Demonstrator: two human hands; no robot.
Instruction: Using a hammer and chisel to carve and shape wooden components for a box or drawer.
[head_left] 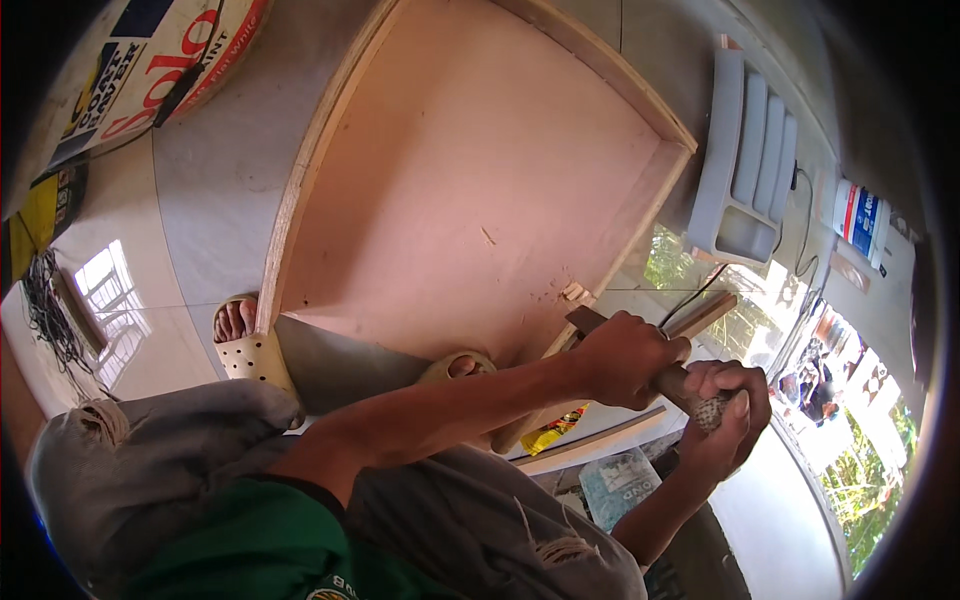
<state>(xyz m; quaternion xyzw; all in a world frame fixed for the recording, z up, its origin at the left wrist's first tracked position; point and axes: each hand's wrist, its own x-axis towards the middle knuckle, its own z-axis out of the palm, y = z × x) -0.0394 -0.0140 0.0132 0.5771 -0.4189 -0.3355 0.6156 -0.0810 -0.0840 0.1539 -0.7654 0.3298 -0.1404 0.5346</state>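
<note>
My left hand (630, 360) is wrapped around the handle of a chisel (587, 320), whose wide flat blade sticks out toward the far left. Behind it, my right hand (728, 415) grips the rough, pale-speckled butt end of the same tool. The blade's tip is at the near right edge of a shallow wooden drawer-like box (290, 210) with a pinkish panel. Curled wood shavings (575, 292) lie beside the blade, and another sliver (488, 236) rests on the panel. The exact cut under the blade is hidden.
A grey plastic organizer tray (740, 160) and a white tub (862, 225) stand at the right. Wooden strips (600, 437) lie near my knees. Tangled wires (50, 320) and a large paint bucket (150, 70) are at the left. My feet in beige clogs (250, 350) touch the box.
</note>
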